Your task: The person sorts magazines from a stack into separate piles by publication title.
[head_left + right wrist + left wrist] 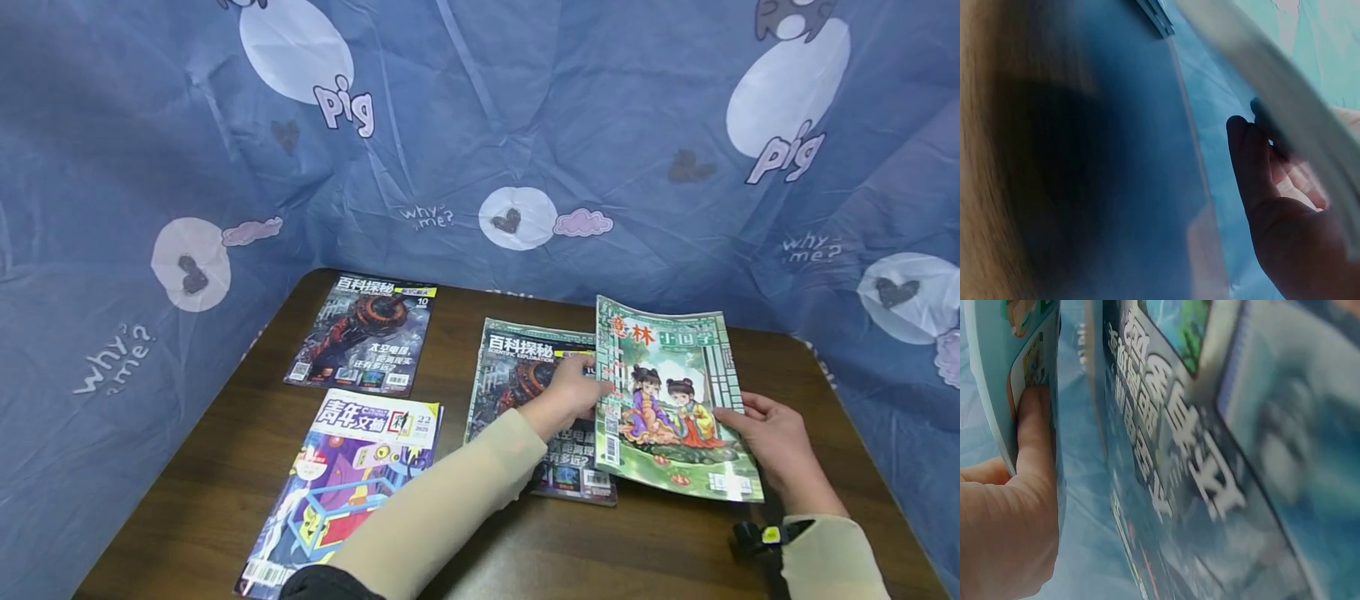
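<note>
A green-covered magazine point(660, 458) with two cartoon figures is held up by both hands, slightly tilted. My left hand point(567, 393) pinches its left edge, and a digit lies on the cover point(1013, 394) in the left wrist view. On the opposite edge, my right hand point(783, 446) grips it with the thumb in front; the other fingers are mostly hidden behind. Under the left hand and forearm lies a dark magazine point(510, 362) on the table, partly covered from view. A green-edged magazine point(542, 327) shows beneath it.
At the table's back left lies another dark magazine point(360, 333). Nearer the front, a purple and white magazine point(375, 446) is partly hidden by the left sleeve. Blue patterned cloth point(450, 125) hangs round the brown wooden table point(202, 467).
</note>
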`<state>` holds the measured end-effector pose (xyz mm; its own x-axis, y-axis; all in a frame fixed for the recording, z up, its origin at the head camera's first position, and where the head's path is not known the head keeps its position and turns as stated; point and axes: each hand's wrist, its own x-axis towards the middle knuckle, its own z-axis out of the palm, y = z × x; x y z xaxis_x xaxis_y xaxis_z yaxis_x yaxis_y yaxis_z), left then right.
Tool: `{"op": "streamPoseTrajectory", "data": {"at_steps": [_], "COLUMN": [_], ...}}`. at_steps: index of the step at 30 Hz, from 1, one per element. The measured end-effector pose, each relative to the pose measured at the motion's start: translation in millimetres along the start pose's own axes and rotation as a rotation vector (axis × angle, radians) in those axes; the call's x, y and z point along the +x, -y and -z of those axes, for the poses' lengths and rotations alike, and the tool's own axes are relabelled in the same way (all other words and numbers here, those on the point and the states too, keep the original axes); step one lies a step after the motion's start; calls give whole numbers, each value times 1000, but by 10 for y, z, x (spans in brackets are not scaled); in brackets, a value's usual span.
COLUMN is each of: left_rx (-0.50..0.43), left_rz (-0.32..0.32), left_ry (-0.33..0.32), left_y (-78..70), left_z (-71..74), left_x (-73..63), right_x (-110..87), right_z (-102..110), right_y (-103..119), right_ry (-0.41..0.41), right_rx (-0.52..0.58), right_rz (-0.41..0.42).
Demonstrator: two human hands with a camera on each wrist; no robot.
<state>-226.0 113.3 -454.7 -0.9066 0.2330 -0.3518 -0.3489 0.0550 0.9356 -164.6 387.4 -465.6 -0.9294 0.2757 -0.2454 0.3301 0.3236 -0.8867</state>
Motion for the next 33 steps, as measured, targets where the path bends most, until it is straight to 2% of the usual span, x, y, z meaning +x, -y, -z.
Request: {"op": "streamPoseTrajectory", "data": {"at_steps": [8, 20, 28, 33], "left_rx": [-35, -96, -77, -44], "left_rz": [13, -6, -9, -10], "left_ry": [-10, 44, 21, 14], "left_y": [60, 61, -42, -33], "left_z": [-175, -411, -552, -617], "left_x": [26, 64, 70, 104], "right_x": [39, 123, 227, 283], "right_z": [77, 260, 418, 497], "right_y": [-106, -217, -205, -239], "right_ry": [-17, -66, -81, -85], "right_rx": [8, -25, -56, -57], "right_rz": [-28, -71, -87, -100]}}
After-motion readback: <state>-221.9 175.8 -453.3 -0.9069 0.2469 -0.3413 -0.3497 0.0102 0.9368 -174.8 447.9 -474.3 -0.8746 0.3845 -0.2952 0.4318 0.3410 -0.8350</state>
